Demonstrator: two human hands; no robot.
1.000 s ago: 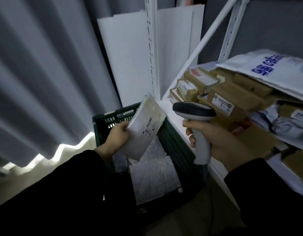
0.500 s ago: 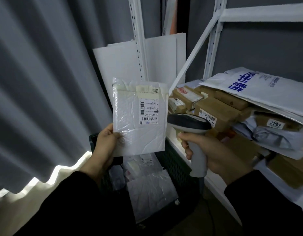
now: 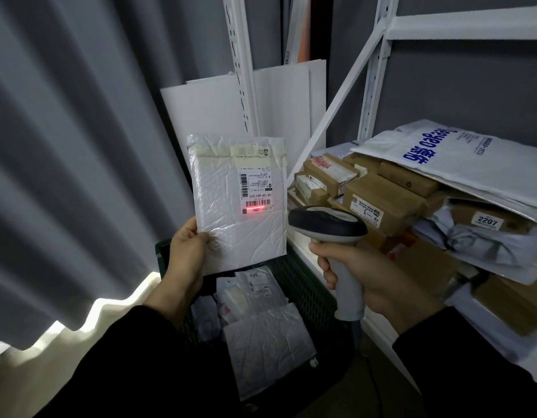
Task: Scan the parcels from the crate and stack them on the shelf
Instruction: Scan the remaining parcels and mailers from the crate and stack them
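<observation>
Several boxes point(image 3: 378, 197) sit on the shelf point(image 3: 303, 254) at right; more parcels point(image 3: 270, 357) wait in the crate point(image 3: 309, 291), bottom centre. Mid-frame, the left hand point(image 3: 185, 257) pinches a white parcel point(image 3: 240, 206); the right hand point(image 3: 372, 279) wraps its fingers round the scanner point(image 3: 327, 224), red beam on the barcode point(image 3: 256, 204).

Glossy crinkled plastic mailer point(image 3: 240, 203), matt brown cardboard boxes point(image 3: 381, 200), white-painted metal shelf frame point(image 3: 372, 86).

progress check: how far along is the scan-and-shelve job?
Done: boxes and bags already piled on the shelf. In hand: left hand holds a white mailer; right hand aims the scanner, red beam on its label. Left: shelve this one, then several parcels lying in the green crate.
</observation>
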